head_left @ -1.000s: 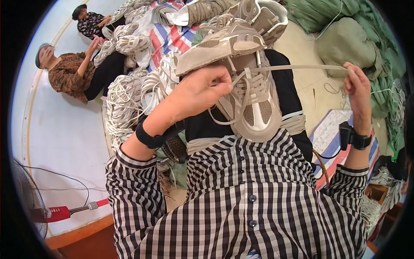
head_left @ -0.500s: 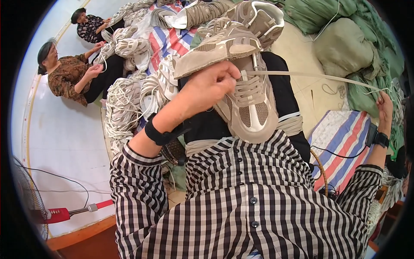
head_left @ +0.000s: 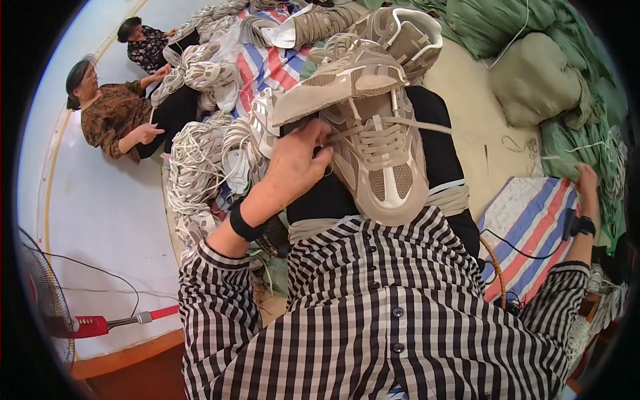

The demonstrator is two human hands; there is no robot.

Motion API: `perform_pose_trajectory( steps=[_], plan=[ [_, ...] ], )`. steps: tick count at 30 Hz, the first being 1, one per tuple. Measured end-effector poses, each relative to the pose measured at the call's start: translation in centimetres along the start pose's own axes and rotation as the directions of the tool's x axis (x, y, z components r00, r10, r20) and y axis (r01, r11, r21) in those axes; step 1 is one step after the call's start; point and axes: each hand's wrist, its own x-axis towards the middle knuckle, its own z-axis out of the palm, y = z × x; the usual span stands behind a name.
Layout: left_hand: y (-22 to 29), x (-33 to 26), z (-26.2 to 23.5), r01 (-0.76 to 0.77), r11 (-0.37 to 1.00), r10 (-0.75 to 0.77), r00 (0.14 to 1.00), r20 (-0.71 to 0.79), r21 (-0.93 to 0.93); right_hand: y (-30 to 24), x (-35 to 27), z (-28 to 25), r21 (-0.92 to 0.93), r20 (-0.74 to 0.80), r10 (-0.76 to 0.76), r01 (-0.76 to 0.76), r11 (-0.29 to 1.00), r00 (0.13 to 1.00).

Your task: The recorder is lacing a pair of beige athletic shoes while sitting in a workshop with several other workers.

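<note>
A beige and brown sneaker (head_left: pixel 390 183) lies on my lap, toe toward me, its front partly laced with a flat beige shoelace (head_left: pixel 417 124). My left hand (head_left: pixel 297 160) is at the shoe's left side, thumb and fingers closing on a lace end beside the eyelets. To the far right, my right hand (head_left: pixel 587 183) is raised above the striped sheet. A pale strip runs to its fingertips, apparently the same lace, blurred and lost against the floor between. A second matching sneaker (head_left: pixel 347 83) rests across the first, with another shoe (head_left: pixel 403 40) behind it.
Bundles of pale laces (head_left: pixel 197 167) and more shoes lie to my left. Two people sit beyond, handling shoes. Green sacks (head_left: pixel 537 80) stand at the far right, near a striped woven sheet (head_left: pixel 527 227). A fan (head_left: pixel 50 307) is at the lower left.
My left hand has moved left, off the tongue to the shoe's side. My right hand has dropped lower, and the lace that was stretched taut toward it now hangs slacker.
</note>
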Motion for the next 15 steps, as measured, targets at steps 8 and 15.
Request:
perform_pose_trajectory(
  steps=[8, 15],
  plan=[
    [-1.5, -0.4, -0.1, 0.099, 0.953, -0.078, 0.993, 0.085, -0.286, -20.4, -23.9, 26.0, 0.138, 0.526, -0.526, 0.543, 0.828, 0.668],
    [-3.2, -1.9, -2.8, -0.363, 0.813, 0.463, 0.877, -0.128, 0.455, -23.2, -31.8, 32.9, 0.030, 0.547, -0.775, 0.918, 0.396, 0.316]
  ],
)
